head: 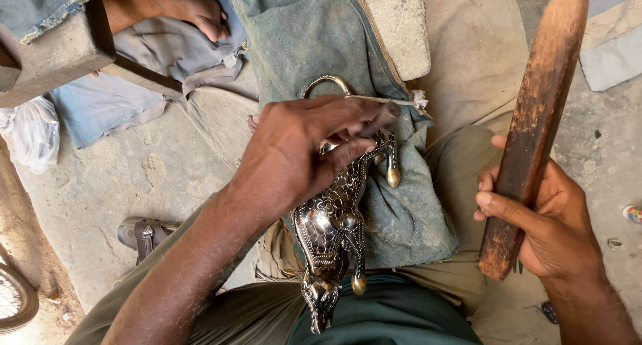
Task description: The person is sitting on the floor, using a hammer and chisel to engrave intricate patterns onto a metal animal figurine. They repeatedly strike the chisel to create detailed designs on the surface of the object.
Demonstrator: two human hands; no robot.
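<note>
Now the left hand pinches a small tool against the metal figurine, while right hand fingers wrap a wooden mallet.

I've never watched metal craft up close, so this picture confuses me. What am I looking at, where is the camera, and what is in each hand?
The one picture comes from a camera worn on the person's head, looking down at their own lap and hands. The left hand presses on a shiny engraved metal animal figurine, which lies on a grey-green cloth pad across the knee; its fingertips pinch something small that I cannot make out. The right hand grips a worn wooden bat, held upright beside the knee. Nearby on the dusty ground are a stone block, a sandal and another person's foot.
</note>
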